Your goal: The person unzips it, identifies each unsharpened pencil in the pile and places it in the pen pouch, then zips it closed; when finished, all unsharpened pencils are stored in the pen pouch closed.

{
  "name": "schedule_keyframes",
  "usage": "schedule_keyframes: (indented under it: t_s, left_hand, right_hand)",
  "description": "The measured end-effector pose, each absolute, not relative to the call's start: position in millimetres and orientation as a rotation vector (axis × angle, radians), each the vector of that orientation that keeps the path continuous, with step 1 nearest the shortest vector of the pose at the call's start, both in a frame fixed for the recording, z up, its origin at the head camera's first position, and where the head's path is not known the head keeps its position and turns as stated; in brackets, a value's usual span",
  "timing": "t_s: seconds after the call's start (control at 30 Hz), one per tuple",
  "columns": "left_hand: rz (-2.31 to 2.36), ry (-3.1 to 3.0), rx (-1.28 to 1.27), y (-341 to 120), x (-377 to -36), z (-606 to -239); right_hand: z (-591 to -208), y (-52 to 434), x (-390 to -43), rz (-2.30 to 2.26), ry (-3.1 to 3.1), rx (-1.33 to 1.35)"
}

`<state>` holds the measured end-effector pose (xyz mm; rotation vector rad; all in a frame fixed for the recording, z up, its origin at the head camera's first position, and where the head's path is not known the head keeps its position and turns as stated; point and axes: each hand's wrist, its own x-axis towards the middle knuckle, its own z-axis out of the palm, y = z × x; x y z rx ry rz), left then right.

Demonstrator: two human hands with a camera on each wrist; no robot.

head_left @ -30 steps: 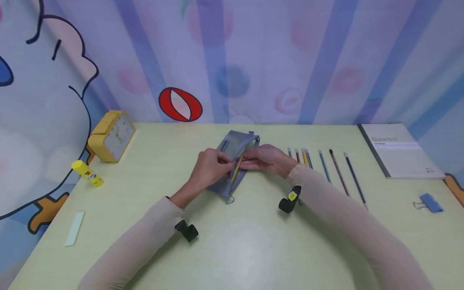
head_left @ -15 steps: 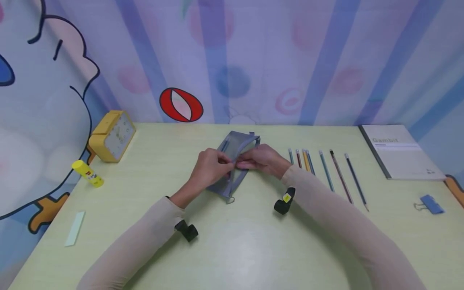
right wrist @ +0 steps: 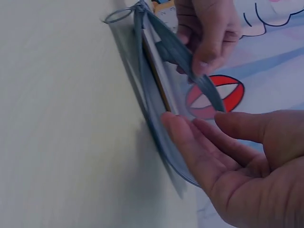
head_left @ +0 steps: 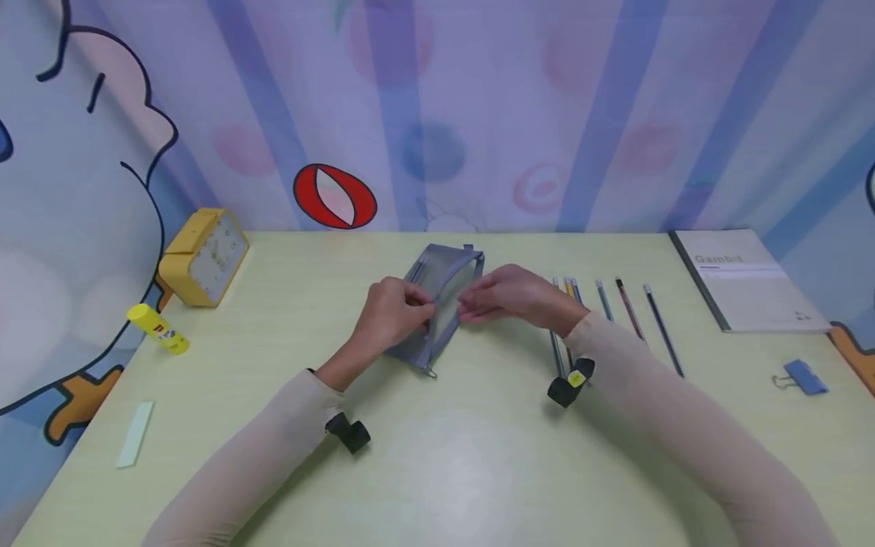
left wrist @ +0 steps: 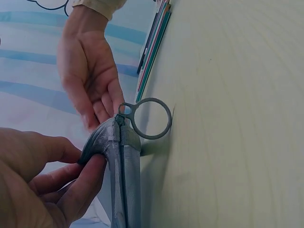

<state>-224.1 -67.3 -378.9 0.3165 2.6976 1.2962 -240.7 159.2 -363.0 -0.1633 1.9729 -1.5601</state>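
Holding: left hand (head_left: pixel 391 314) pinches the upper lip of the pouch (head_left: pixel 437 300), fingers curled.
Pouch: grey mesh fabric, flat, oblong, mouth held apart, round metal ring (left wrist: pixel 150 118) at one end; lies mid-table (head_left: pixel 437 456).
Right hand (head_left: pixel 509 296): fingers straight, relaxed, just beside the mouth, gripping nothing.
Pencils (head_left: pixel 618 308): six slim sticks, right of pouch.

Grey mesh pencil pouch (head_left: pixel 437 304), unzipped, mid-table.
Flat zip pouch, see-through mesh side, lying diagonally on the pale green table (head_left: pixel 444 471); ring zipper pull (left wrist: pixel 150 118) at the near end, touching the tabletop. Top edge lifted so the mouth gapes; a yellow pencil (right wrist: pixel 156 78) sits inside along the length. More pencils (head_left: pixel 608 304) lie in a row just right of it.
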Motion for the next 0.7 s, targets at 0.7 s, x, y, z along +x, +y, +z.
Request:
schedule_keyframes:
  t_s: [0.7]
  left_hand:
    - [1.311,2.688,0.323,-71,-224,-380]
  right_hand:
    - [-321,238,-213,-0.646,2.798,-0.238]
